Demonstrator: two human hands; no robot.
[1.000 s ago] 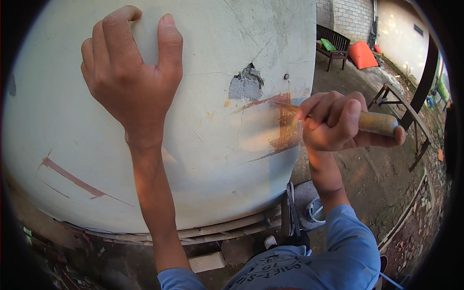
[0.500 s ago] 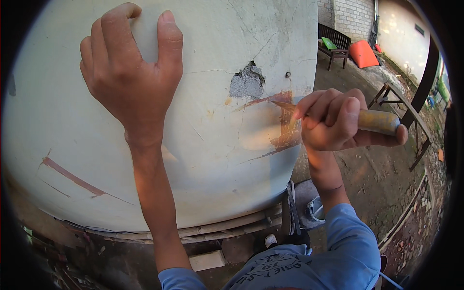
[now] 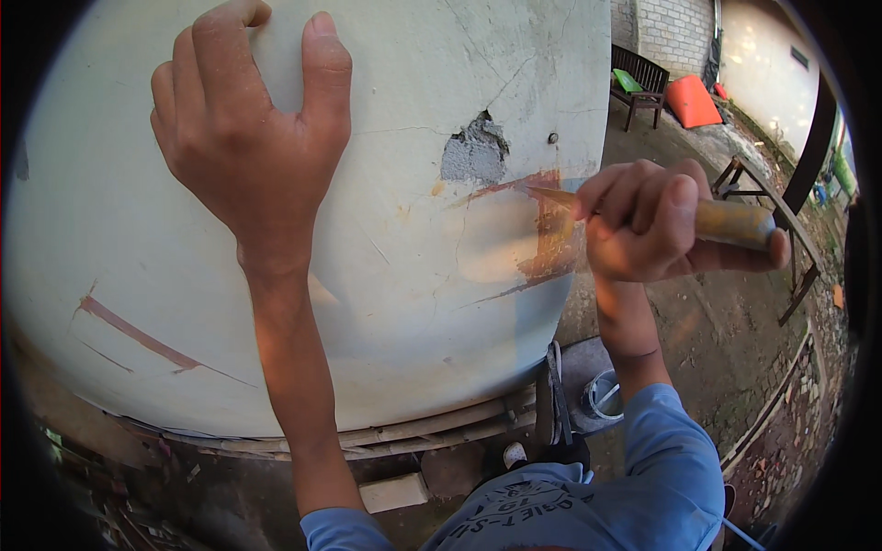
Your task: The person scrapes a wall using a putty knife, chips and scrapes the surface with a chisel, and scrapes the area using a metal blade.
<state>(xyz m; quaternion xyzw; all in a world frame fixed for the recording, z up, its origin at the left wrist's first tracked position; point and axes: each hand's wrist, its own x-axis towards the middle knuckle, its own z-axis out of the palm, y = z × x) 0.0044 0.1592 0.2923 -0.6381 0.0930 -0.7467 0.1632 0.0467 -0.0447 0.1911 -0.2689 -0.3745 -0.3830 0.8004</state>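
Observation:
A pale, painted, cracked wall (image 3: 413, 285) fills the left and middle of the view. My left hand (image 3: 253, 138) rests against its upper part, fingers bent and thumb spread, holding nothing. In my right hand (image 3: 648, 220) is a hand tool with a thick, worn yellowish handle (image 3: 735, 223) and a thin pointed blade (image 3: 554, 196). The blade points left at a reddish-brown patch (image 3: 551, 234) near the wall's right edge; whether its tip touches I cannot tell. Above that patch, a chipped hole (image 3: 476, 154) bares rough grey material.
Another reddish-brown strip (image 3: 138, 332) marks the wall's lower left. Bamboo poles (image 3: 413, 439) run along its foot. A bucket (image 3: 604, 399) stands below my right forearm. Farther off are a dark bench (image 3: 643, 78), an orange object (image 3: 691, 101) and a dark frame (image 3: 797, 239).
My right hand has shifted a little to the right, with the tool still in its grip. My left hand keeps its place on the wall.

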